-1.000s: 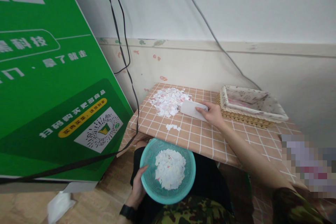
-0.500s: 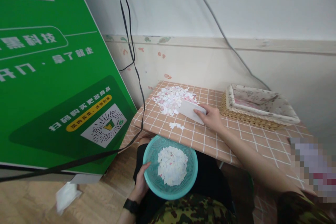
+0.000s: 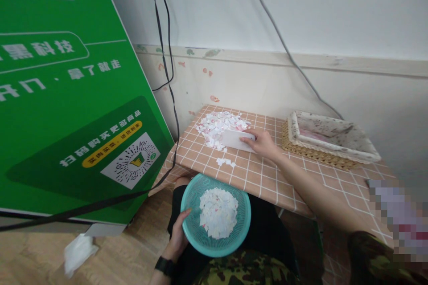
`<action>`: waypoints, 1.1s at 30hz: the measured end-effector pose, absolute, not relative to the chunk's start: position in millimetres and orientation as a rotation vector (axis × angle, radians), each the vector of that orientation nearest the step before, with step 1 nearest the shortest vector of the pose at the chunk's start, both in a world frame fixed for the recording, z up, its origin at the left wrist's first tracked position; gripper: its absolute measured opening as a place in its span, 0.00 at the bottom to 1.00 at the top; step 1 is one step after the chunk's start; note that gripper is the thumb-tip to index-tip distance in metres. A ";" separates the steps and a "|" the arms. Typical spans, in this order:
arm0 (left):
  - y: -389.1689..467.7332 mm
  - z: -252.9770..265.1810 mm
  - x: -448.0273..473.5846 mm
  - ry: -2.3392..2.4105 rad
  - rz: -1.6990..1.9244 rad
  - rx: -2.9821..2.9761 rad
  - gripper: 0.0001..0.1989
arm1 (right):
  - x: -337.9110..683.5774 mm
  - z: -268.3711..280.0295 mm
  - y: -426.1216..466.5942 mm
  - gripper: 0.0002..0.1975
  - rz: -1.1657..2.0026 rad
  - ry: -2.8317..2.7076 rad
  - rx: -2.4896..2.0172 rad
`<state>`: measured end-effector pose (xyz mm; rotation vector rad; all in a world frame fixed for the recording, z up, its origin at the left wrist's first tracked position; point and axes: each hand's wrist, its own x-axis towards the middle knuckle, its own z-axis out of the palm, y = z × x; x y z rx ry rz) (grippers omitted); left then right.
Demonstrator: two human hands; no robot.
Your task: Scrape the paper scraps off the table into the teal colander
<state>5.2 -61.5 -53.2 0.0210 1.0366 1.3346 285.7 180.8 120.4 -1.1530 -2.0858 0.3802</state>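
My left hand [image 3: 179, 234] grips the rim of a round turquoise plastic basket [image 3: 243, 227] on my lap, thumb over the edge. Inside it lies a heap of small white paper pieces [image 3: 219, 213]. Over the table, my right hand [image 3: 261, 142] is closed on one end of a flat white rectangular plate [image 3: 236, 140], tilted on its edge. The plate's far end meets the near side of a loose pile of white and pinkish paper pieces [image 3: 219, 124]. A few stray paper bits [image 3: 225, 161] lie closer to the table's front edge.
The table wears a brown checked cloth [image 3: 284, 182]. On its right stands a wicker basket [image 3: 317, 155] with a patterned lining. A green panel with white lettering [image 3: 83, 98] rises at left, a black strap [image 3: 100, 207] across it. White plastic [image 3: 79, 254] lies on the floor.
My right hand has moved the white plate a little to the left along the near side of the paper pile. My left hand keeps its hold on the basket.
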 end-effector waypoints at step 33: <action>-61.6 -14.9 -1.7 0.989 1.324 0.042 0.10 | 270.3 98.8 150.9 0.14 0.619 -1.988 -1.008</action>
